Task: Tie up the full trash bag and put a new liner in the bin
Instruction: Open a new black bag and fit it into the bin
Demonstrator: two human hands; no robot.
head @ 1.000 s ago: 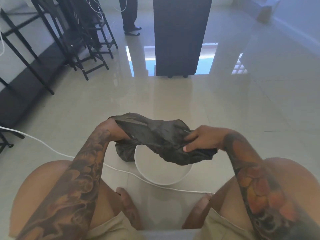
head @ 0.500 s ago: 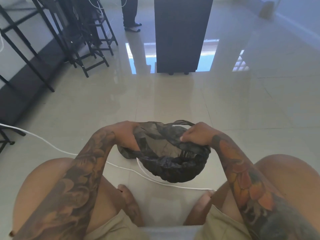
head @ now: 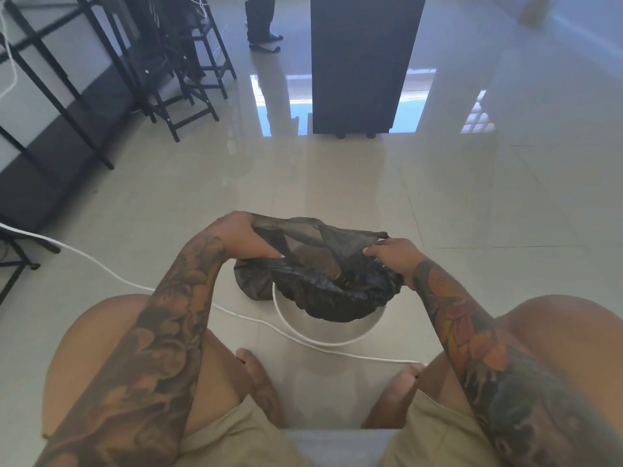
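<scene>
Head view looks down past two bare knees at a black bin liner (head: 323, 261) stretched between both hands over a white round bin (head: 332, 326). At the liner's left end, the left hand (head: 241, 235) has its fingers and thumb curled round a bunched edge of the plastic; at the right end, the right hand (head: 392, 257) pinches the opposite edge, fingertips closed on the film. Between the two grips the liner's mouth runs as a long band, its long axis going side to side and tilting a little downward toward the right hand. Below the grips the body of the liner sags down into the bin's opening, its gathered lower part lying against the far and right rim, while the near part of the bin's white inner wall stays bare. Just under the left hand a dark lump of bag (head: 253, 281) sits on the floor, touching the bin's left side; whether it is part of the same liner cannot be told. A white cable (head: 111, 273) crosses the glossy pale floor tiles (head: 337, 183) nearer the body than the grips, passing close beside the bin. Beyond the hands stand a dark cabinet (head: 362, 62), black stools (head: 188, 72) further left, and another person's legs (head: 259, 18).
</scene>
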